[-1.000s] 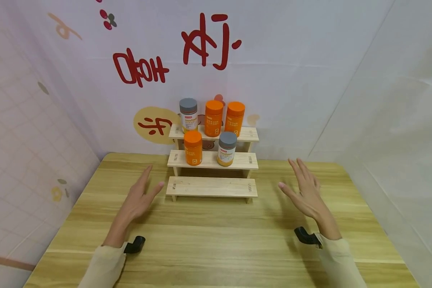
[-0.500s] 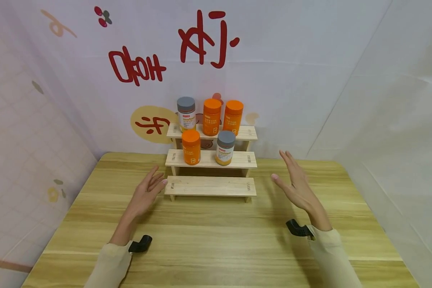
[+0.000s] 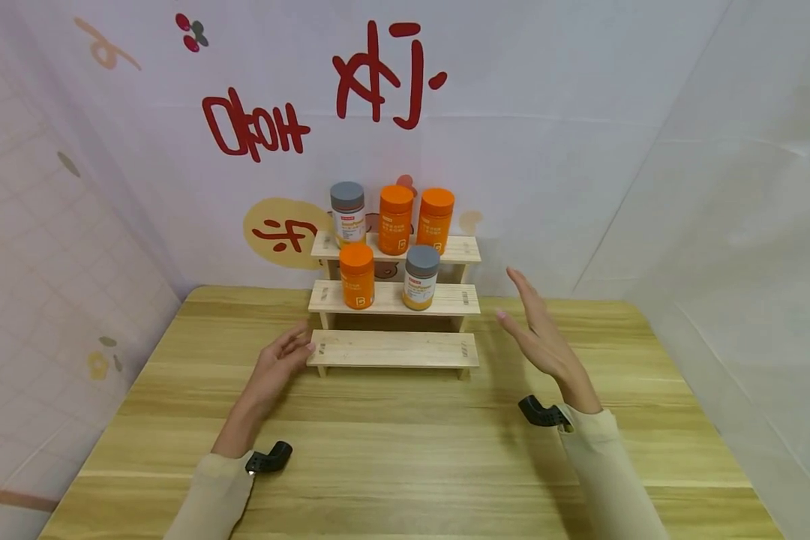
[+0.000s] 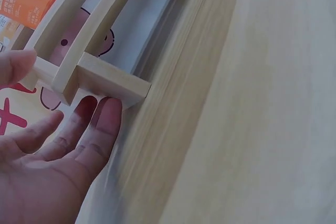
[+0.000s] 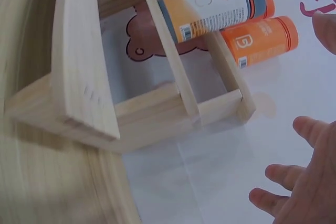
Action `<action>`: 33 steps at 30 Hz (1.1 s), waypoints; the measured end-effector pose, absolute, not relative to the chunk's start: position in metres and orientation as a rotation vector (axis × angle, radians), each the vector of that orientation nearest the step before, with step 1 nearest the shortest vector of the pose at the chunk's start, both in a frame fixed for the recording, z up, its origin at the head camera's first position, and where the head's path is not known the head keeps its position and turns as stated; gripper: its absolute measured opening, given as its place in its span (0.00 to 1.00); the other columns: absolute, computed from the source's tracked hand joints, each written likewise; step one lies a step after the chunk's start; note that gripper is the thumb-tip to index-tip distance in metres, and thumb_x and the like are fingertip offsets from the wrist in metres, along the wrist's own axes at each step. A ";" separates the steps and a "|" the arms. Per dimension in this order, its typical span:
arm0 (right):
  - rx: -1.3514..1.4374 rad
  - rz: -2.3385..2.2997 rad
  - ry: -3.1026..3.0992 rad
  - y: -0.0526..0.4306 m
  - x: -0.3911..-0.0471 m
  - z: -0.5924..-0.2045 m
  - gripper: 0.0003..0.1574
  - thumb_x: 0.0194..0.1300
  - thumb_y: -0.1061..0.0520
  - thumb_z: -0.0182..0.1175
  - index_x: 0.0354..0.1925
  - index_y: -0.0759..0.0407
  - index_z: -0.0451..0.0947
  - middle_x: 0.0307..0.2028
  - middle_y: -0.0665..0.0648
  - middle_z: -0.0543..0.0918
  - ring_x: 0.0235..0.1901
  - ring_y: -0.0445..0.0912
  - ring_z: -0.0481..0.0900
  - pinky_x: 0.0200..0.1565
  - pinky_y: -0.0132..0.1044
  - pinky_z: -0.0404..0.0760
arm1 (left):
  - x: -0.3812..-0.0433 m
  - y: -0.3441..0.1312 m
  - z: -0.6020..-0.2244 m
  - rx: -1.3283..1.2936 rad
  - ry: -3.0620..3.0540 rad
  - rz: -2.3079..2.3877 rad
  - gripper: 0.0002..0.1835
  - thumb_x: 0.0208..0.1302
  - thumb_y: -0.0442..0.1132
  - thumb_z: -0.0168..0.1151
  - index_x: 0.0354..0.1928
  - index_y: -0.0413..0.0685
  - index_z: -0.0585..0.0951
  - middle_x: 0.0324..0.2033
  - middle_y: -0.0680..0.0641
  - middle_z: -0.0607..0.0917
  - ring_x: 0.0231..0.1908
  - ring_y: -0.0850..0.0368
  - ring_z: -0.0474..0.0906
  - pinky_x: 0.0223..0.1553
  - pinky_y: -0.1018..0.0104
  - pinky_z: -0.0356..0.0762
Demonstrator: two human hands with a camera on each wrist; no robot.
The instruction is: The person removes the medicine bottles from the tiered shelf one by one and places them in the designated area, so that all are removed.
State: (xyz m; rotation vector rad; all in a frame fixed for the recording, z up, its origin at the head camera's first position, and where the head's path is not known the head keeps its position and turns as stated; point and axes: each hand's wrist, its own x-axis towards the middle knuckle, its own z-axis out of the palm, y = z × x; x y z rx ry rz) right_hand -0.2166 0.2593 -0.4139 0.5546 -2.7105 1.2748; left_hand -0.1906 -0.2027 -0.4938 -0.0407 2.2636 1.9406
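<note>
A pale three-step rack of planed wooden slats (image 3: 394, 349) stands at the back of the grained wooden tabletop (image 3: 405, 442). The left hand (image 3: 278, 365), grip apart, has straight fingertips (image 4: 107, 116) touching the lowest step's left end. The right hand (image 3: 538, 331) hovers beside its right end, grip apart. Five cylindrical orange-labelled plastic bottles (image 3: 357, 276) fill the upper steps.

- Pale three-step wooden display rack (image 3: 394, 349) stands upright at the table's far edge, centred, against the wall.
- Its lowest step is bare; the left hand's (image 3: 278, 365) fingertips touch that step's left end.
- The right hand (image 3: 540, 337) hovers beside its right end, apart.
</note>
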 end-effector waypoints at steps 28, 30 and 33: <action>0.586 1.567 -2.573 0.220 -0.252 -0.388 0.47 0.77 0.45 0.55 0.82 0.34 0.41 0.82 0.54 0.50 0.81 0.56 0.49 0.78 0.63 0.49 | -0.190 -0.197 -0.509 0.023 2.066 2.182 0.34 0.74 0.34 0.61 0.77 0.36 0.62 0.58 0.45 0.75 0.51 0.68 0.77 0.50 0.77 0.81; 0.596 1.587 -2.553 0.219 -0.255 -0.386 0.48 0.77 0.46 0.56 0.82 0.37 0.42 0.82 0.55 0.51 0.81 0.56 0.49 0.78 0.62 0.51 | -0.190 -0.197 -0.508 0.019 2.068 2.187 0.33 0.73 0.33 0.61 0.77 0.35 0.63 0.58 0.45 0.75 0.52 0.69 0.76 0.51 0.80 0.79; 0.610 1.607 -2.526 0.217 -0.261 -0.384 0.48 0.77 0.47 0.57 0.83 0.40 0.43 0.81 0.58 0.52 0.80 0.56 0.51 0.78 0.61 0.54 | -0.191 -0.197 -0.508 0.022 2.060 2.200 0.33 0.73 0.32 0.61 0.76 0.34 0.63 0.59 0.44 0.75 0.52 0.70 0.76 0.51 0.81 0.77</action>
